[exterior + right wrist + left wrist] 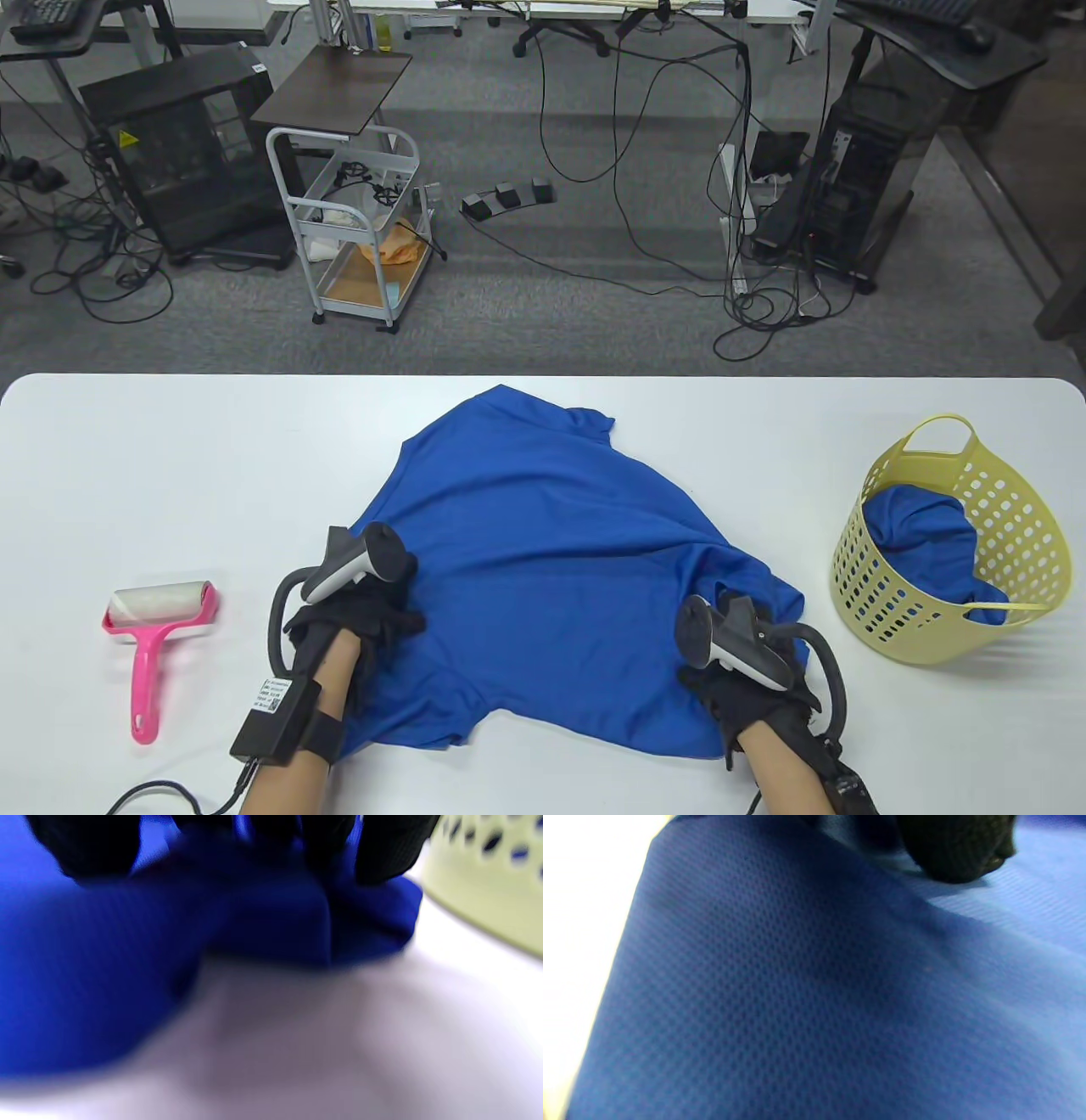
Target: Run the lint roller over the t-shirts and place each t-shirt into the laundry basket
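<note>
**Desk:** Where does the shirt lie relative to the hands?

**Photographer:** A blue t-shirt (543,577) is spread across the middle of the white table (170,458), hem toward the person, collar toward the far edge. Both gloved hands sit at its near corners. The right hand (747,679) bunches the right corner; the right wrist view shows its fingers (382,853) curled into gathered cloth. The left hand (356,615) rests on the left side of the shirt, but whether it grips or merely presses I cannot tell; the left wrist view shows little beyond mesh fabric and one dark fingertip.

**Desk:** And the basket?

**Photographer:** The yellow laundry basket (1035,543) stands at the table's right, just beyond the right hand, with another blue t-shirt (916,526) already inside. The right hand is plainly the nearer one.

**Desk:** The roller?

**Photographer:** The pink lint roller (157,628) lies flat to the left, apart from the shirt and near the left hand, handle pointing toward the person.

**Desk:** So the coming move?

**Photographer:** My judgement: if the shirt goes to the basket, it travels rightward, right hand leading. If rolling comes first, the left hand has the short reach.
</note>
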Motion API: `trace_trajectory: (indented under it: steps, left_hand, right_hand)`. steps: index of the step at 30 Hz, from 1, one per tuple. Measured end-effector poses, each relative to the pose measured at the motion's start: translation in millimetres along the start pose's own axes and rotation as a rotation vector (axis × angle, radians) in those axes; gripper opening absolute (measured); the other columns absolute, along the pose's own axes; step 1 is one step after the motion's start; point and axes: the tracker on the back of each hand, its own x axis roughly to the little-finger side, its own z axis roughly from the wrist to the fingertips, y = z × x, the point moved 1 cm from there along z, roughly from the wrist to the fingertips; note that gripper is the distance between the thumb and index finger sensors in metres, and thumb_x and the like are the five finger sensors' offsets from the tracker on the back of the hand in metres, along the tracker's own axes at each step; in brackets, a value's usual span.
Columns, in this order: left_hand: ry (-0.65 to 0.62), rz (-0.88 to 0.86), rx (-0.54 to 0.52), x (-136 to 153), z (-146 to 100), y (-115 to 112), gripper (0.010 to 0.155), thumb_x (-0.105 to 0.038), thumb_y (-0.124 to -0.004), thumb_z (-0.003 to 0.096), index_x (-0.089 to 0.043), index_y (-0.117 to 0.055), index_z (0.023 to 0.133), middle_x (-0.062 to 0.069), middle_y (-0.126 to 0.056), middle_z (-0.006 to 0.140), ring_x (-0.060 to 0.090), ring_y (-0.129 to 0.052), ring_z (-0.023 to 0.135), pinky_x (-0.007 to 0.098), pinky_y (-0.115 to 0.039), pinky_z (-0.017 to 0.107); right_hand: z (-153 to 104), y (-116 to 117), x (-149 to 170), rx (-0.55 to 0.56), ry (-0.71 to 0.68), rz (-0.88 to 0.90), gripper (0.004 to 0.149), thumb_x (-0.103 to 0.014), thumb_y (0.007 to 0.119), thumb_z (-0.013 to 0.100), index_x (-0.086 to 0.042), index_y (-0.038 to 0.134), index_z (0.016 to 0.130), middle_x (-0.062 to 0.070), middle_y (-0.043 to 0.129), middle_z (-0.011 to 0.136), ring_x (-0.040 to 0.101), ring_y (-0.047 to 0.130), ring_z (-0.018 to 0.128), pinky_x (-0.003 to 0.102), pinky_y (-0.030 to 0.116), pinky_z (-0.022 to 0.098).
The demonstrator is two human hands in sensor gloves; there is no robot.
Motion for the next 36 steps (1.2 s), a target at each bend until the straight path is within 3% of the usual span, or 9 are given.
trace_trajectory:
  steps: [2,7,11,14,18,26,29,33,36]
  left_hand:
    - [0.034,0.024,0.008,0.5,-3.0,0.3,0.082,-0.066,-0.066,0.0446,-0.05,-0.016,0.107,-0.008,-0.009,0.115,0.029,-0.018,0.109,0.054,-0.039,0.081]
    - [0.119,0.131,0.067,-1.2,-8.1,6.2,0.084,-0.072,-0.064,0.0433,-0.046,-0.014,0.105,-0.003,-0.023,0.113,0.03,-0.036,0.103,0.053,-0.045,0.081]
    - [0.114,0.125,0.053,-12.2,-3.3,41.2,0.067,-0.061,-0.069,0.0497,-0.041,-0.044,0.109,0.0,-0.046,0.116,0.033,-0.053,0.108,0.056,-0.046,0.081]
    - [0.074,0.134,-0.067,-28.5,7.6,73.3,0.079,-0.056,-0.072,0.0504,-0.041,-0.025,0.111,-0.002,-0.027,0.119,0.037,-0.041,0.112,0.057,-0.044,0.081]
    - [-0.008,0.117,-0.18,-50.9,44.6,100.3,0.084,-0.057,-0.072,0.0487,-0.043,-0.015,0.109,-0.008,-0.011,0.117,0.031,-0.02,0.114,0.054,-0.036,0.083]
    - [0.058,0.087,-0.028,-43.8,108.6,84.2,0.077,-0.063,-0.057,0.047,-0.048,-0.012,0.108,-0.011,-0.004,0.116,0.034,-0.001,0.109,0.057,-0.025,0.081]
    - [0.078,-0.02,-0.011,-26.0,113.1,81.0,0.08,-0.069,-0.054,0.045,-0.051,-0.006,0.106,-0.013,0.001,0.115,0.032,-0.002,0.11,0.059,-0.029,0.081]
    - [0.325,0.026,-0.033,7.4,109.4,86.2,0.082,-0.07,-0.048,0.043,-0.043,-0.006,0.107,0.0,-0.009,0.118,0.046,-0.022,0.111,0.06,-0.048,0.079]
    - [0.318,-0.032,-0.019,21.3,109.5,84.7,0.083,-0.073,-0.049,0.042,-0.047,-0.005,0.107,-0.003,-0.005,0.118,0.043,-0.021,0.109,0.055,-0.044,0.081]
  right_hand:
    - [5.5,5.0,10.0,-0.041,0.021,0.053,0.078,-0.068,0.057,0.044,-0.038,0.022,0.108,0.011,0.012,0.118,0.047,0.032,0.105,0.065,0.053,0.072]
    - [14.0,12.5,19.1,-0.029,0.012,0.139,0.082,-0.068,0.057,0.041,-0.038,0.019,0.107,0.011,0.005,0.117,0.048,0.024,0.105,0.069,0.04,0.072]
    - [14.3,12.9,18.6,-0.037,-0.008,0.165,0.082,-0.066,0.058,0.041,-0.037,0.018,0.107,0.011,0.002,0.116,0.048,0.02,0.104,0.07,0.035,0.072]
    - [14.0,12.9,19.0,-0.038,-0.016,0.173,0.081,-0.066,0.058,0.042,-0.037,0.018,0.107,0.011,0.001,0.116,0.047,0.018,0.104,0.069,0.033,0.072]
    - [14.5,13.9,18.9,-0.037,-0.032,0.19,0.08,-0.064,0.058,0.042,-0.038,0.018,0.106,0.009,0.0,0.115,0.046,0.016,0.104,0.069,0.031,0.072]
    - [16.2,15.3,20.4,-0.043,-0.06,0.225,0.079,-0.063,0.059,0.043,-0.038,0.018,0.106,0.007,-0.001,0.114,0.044,0.011,0.104,0.069,0.026,0.071]
    - [16.3,16.1,21.6,-0.048,-0.065,0.246,0.08,-0.063,0.06,0.043,-0.039,0.017,0.105,0.007,-0.005,0.113,0.044,0.006,0.102,0.069,0.024,0.071]
    - [14.6,16.3,26.0,-0.043,-0.026,0.231,0.081,-0.066,0.061,0.042,-0.041,0.017,0.105,0.008,-0.006,0.113,0.044,0.004,0.101,0.069,0.024,0.071]
    - [14.3,16.5,26.7,-0.043,-0.006,0.238,0.081,-0.067,0.06,0.041,-0.042,0.018,0.105,0.006,-0.005,0.114,0.044,0.006,0.102,0.069,0.025,0.071]
